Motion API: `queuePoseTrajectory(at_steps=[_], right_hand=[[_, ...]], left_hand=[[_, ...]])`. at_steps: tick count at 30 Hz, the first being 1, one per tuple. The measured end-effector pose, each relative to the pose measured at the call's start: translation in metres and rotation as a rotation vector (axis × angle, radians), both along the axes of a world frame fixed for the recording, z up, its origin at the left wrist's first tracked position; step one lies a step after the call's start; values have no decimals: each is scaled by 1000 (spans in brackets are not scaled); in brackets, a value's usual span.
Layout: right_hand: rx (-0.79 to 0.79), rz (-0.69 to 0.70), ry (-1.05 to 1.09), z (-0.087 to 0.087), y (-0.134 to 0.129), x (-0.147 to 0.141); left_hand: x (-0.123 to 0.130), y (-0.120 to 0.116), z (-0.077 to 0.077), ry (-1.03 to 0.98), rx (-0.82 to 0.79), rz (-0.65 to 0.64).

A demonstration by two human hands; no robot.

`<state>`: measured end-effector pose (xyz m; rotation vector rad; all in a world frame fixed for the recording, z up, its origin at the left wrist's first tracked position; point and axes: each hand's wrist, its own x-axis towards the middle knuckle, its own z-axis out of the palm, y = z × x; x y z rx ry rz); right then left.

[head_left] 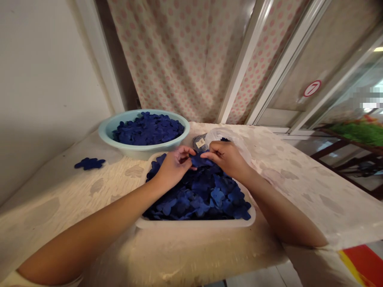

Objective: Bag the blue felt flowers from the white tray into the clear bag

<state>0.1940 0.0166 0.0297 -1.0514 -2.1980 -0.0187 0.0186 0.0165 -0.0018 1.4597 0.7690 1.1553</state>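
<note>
My left hand (175, 167) and my right hand (226, 157) meet above a white plastic tray (194, 224), both pinching a dark blue flower-shaped cutout (201, 160), probably felt. A heap of similar cutouts (199, 197) fills the tray beneath my hands. Behind it, a pale blue basin (143, 149) holds another full layer of blue cutouts. A few loose cutouts (89, 163) lie in a small clump on the table, left of the tray.
The tray and basin stand on a table with a cream patterned cover (299, 199). Past my right hand lie a translucent plastic bag (227, 139) and a small dark packet (199, 142). A wall runs along the left, with a polka-dot curtain behind.
</note>
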Motion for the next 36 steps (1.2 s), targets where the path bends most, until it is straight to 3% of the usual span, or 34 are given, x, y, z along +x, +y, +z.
queuePoseTrajectory(at_steps=[5,10,14,19,21,25,27,30,33,36], right_hand=[[99,-15,34,-9,-9,-15],[149,-9,18,-14,-12,-19],[170,-22,60,-12,-13,-19],[298,-301,108,1,-8,-1],[259,-307,63,10,-5,9],[-26,-31,-42,23,-6,17],[-187,66,-70,24,-7,14],[-342,98,-71,18,-6,9],[-347,51,-36,12,0,9],[-231,-48,16,11,6,16]], left_hand=[[1,-10,1,217,145,-199],[0,-18,7,277,134,-269],[2,-16,7,230,131,-234],[3,-9,4,162,35,-98],[2,-6,4,130,8,-38],[-1,-2,1,112,28,19],[-2,-1,-1,121,72,33],[-3,-1,-2,155,144,62],[-4,0,-2,185,154,112],[-5,2,-2,156,142,164]])
